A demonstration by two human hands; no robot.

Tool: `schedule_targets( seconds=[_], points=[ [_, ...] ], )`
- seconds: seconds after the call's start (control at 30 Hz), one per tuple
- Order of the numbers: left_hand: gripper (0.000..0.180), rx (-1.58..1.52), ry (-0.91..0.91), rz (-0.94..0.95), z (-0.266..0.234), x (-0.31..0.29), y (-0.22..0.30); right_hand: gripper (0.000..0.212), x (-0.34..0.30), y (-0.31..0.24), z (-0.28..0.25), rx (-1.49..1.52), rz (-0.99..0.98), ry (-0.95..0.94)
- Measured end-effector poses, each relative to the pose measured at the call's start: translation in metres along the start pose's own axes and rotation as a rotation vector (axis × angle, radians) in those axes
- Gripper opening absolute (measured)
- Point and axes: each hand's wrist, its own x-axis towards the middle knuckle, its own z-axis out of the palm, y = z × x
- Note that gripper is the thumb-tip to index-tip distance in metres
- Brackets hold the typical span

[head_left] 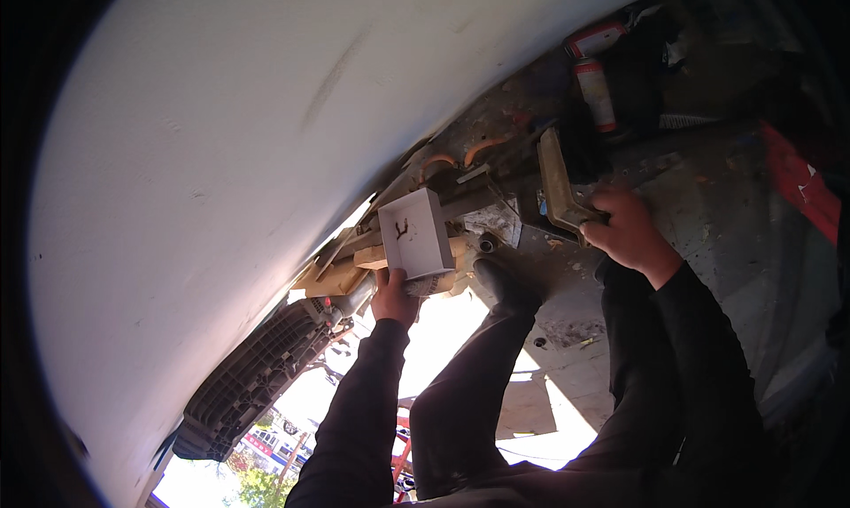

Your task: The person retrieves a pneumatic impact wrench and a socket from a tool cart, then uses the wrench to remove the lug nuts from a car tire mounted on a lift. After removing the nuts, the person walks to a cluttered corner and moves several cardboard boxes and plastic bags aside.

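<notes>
My left hand [394,300] is closed on the lower edge of a shallow white open box [429,242]. A few small dark pieces lie inside the box; what they are is too small to tell. To the right, my right hand [627,229] grips the lower end of a long tan tray-like piece [558,185] with raised edges, held upright and tilted. The two held things are apart. Behind the white box are pieces of cardboard [341,279] and a tool with orange curved handles [460,156].
A large white curved panel [195,154] fills the upper left. Below it stands a black ribbed plastic part [257,375]. A red and white spray can [595,94] stands at the far right, and a red object [801,180] sits at the right edge. My legs are below.
</notes>
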Motion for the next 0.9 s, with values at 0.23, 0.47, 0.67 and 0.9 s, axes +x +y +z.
schedule_targets(
  seconds=[0.23, 0.47, 0.67, 0.9],
  points=[
    [0.040, -0.147, 0.028, -0.043, 0.015, -0.023, 0.023, 0.020, -0.112, -0.048, -0.026, -0.011, -0.005, 0.087],
    [0.046, -0.156, -0.059, -0.044, 0.003, -0.063, 0.039, 0.021, -0.185, -0.120, -0.063, -0.179, -0.170, 0.066],
    [0.054, -0.199, -0.081, -0.054, -0.037, -0.127, 0.050, 0.021, -0.238, -0.175, -0.110, -0.223, -0.189, 0.088],
    [0.055, -0.234, 0.032, -0.085, -0.092, -0.147, 0.076, 0.022, -0.302, -0.220, -0.173, -0.378, -0.164, 0.168]
  ],
)
